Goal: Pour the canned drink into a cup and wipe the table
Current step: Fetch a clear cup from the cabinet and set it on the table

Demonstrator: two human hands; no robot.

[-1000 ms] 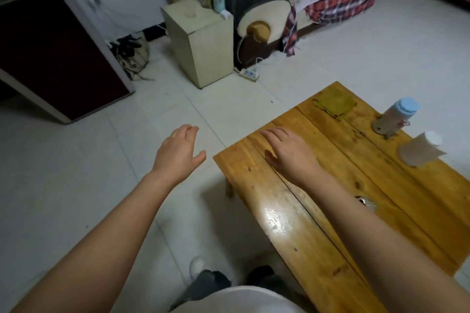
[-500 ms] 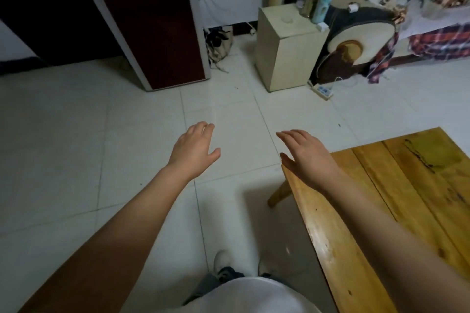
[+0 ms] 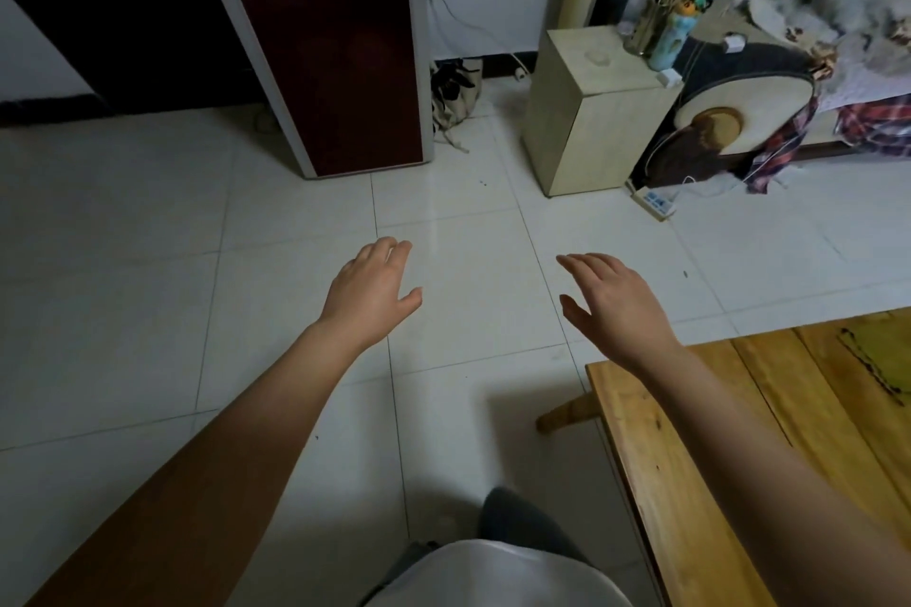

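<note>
In the head view, the only one supplied, we found both hands held out palm-down above the tiled floor [image 3: 148, 261], gripping nothing. The left hand [image 3: 367, 293] had its fingers [image 3: 389, 251] straight and together with the thumb apart; the right hand [image 3: 613, 306] had its fingers [image 3: 584, 264] extended and loosely spread. The right forearm crossed the near corner of the wooden worktop [image 3: 700, 449], though we could not tell whether it touched the wood; the right hand itself lay past the worktop's edge, over the floor. On the visible part of the worktop we noted only a yellow-green cloth [image 3: 882, 355], lying flat at the frame's right edge. We noted no can and no cup anywhere in this view; the task's drink and vessel lay outside the frame, so their position could not be confirmed. Further off stood a dark red cabinet [image 3: 335, 64], a pale bedside box [image 3: 591, 113] carrying a jar of sticks [image 3: 653, 22] and a blue bottle [image 3: 673, 39], and a power strip [image 3: 653, 202] on the floor. We judged that pouring had not begun. The risks we recorded: with the gaze turned away from the worktop, a reach back toward the can could be made blind and knock it or the cup over; the forearm sweeping across the corner could drag the cloth off the edge; and any spill running to the floor could reach the power strip.
</note>
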